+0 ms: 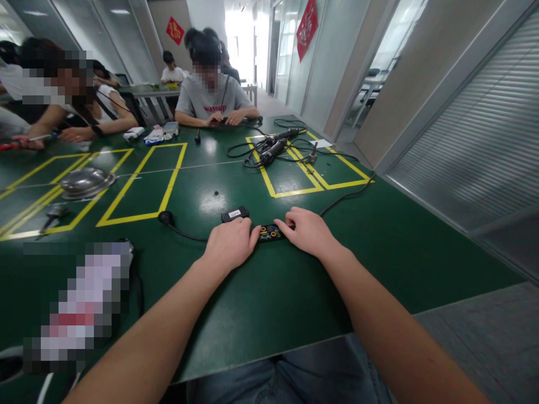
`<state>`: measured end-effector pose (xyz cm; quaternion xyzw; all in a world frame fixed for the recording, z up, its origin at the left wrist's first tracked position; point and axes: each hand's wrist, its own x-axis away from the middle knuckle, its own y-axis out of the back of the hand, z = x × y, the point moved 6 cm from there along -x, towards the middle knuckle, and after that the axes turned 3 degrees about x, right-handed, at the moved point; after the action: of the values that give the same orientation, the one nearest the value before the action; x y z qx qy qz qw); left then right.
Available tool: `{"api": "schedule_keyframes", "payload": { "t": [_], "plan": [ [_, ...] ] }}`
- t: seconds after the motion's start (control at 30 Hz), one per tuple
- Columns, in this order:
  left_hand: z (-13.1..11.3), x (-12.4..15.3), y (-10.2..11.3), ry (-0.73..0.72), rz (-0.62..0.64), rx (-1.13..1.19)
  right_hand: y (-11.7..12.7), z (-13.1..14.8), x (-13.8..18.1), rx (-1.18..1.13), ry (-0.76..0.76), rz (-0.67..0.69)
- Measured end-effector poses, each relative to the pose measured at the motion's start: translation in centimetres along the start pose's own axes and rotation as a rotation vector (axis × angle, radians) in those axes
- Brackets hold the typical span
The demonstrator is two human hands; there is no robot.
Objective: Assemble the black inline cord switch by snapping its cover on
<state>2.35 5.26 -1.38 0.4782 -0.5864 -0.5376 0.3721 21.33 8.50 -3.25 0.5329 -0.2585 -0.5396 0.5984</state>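
Both my hands rest on the green table [269, 292] around a small black electronic part [270, 232] with coloured rings on its face. My left hand [231, 243] curls at the part's left end, fingers bent and pressed against it. At its right end lies my right hand [307, 230], fingertips pinching the edge. Just beyond my left hand sits a black rectangular cover [234, 214] with a white label. A black cable [345, 196] runs from near my right hand toward the far right.
Yellow tape outlines mark the tabletop. A metal bowl [86, 182] sits at left, a black plug with cord [167, 218] near the middle, and power tools with tangled cables [273, 147] farther back. Other people sit along the far and left sides. The table's edge is close on the right.
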Motion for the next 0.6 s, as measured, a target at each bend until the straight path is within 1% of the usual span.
{"api": "schedule_keyframes", "payload": {
  "t": [0.27, 0.47, 0.6],
  "plan": [
    [0.1, -0.2, 1.3, 0.062, 0.005, 0.005, 0.4, -0.5, 0.0, -0.043, -0.039, -0.095],
    [0.7, -0.3, 0.6, 0.048, 0.062, 0.014, 0.0, -1.0, -0.2, -0.082, -0.021, -0.101],
    [0.9, -0.5, 0.4, 0.043, 0.068, 0.012, -0.3, -1.1, -0.3, -0.087, -0.021, -0.095]
  ]
}}
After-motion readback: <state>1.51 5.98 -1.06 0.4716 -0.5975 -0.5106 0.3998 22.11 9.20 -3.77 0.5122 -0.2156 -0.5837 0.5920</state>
